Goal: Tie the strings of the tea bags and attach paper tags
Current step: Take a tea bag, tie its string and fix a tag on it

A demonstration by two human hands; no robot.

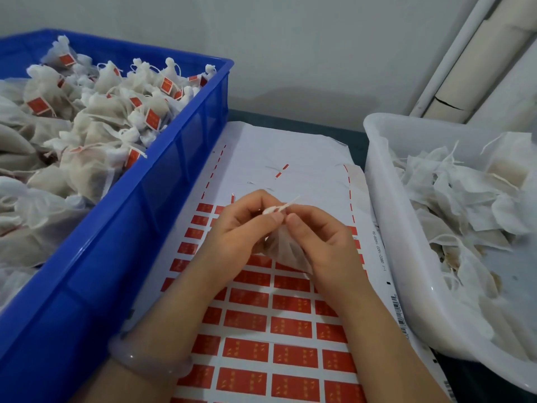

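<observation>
A white mesh tea bag hangs between my two hands above the sticker sheet. My left hand pinches the gathered neck of the bag and its white string. My right hand pinches the same neck from the right, thumb tip against my left thumb. The string ends stick up and to the right from between my fingers. Beneath lies a white sheet of red paper tags in rows; its upper part has been peeled bare.
A blue crate on the left holds several tied tea bags with red tags. A white tub on the right holds several untied bags. A wall and pipes stand behind. My left wrist wears a pale bangle.
</observation>
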